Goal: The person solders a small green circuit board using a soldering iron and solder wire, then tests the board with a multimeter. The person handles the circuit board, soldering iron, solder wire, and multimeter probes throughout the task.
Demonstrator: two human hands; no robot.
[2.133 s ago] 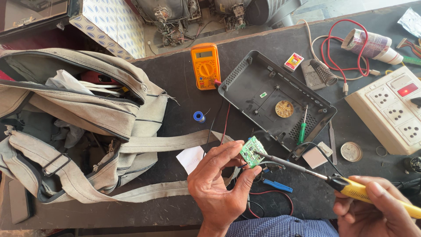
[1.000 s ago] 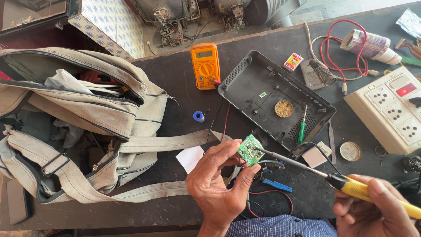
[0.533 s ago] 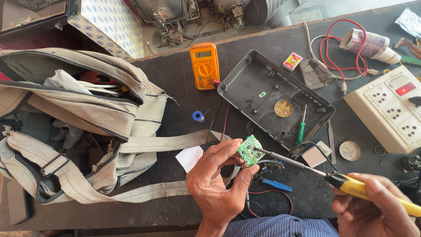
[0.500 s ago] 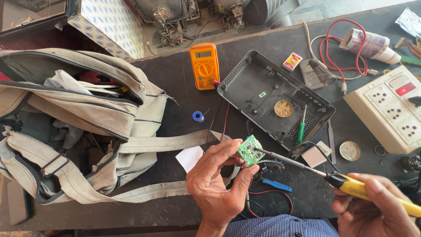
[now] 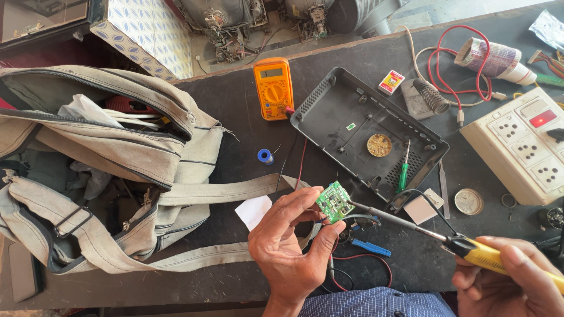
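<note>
Lying open on the dark workbench (image 5: pixel 235 117), the black plastic casing (image 5: pixel 367 132) serves as a shallow tray: a small round tin of yellowish paste (image 5: pixel 379 145) sits near its middle, and a green-handled screwdriver (image 5: pixel 403 173) leans over its near wall. Left of the casing, a grey canvas bag (image 5: pixel 106 176) gapes open, with crumpled white plastic and red and white tools showing inside. An orange multimeter (image 5: pixel 273 88) rests just beside the casing's far left corner.

Just in front of the casing, the left hand (image 5: pixel 291 249) pinches a small green circuit board (image 5: pixel 333 201) between thumb and fingertips, tilted, its face dotted with tiny parts. The right hand (image 5: pixel 511 279) is wrapped closed around the yellow handle of a soldering iron (image 5: pixel 423 230), whose thin tip touches the board's right edge.
</note>
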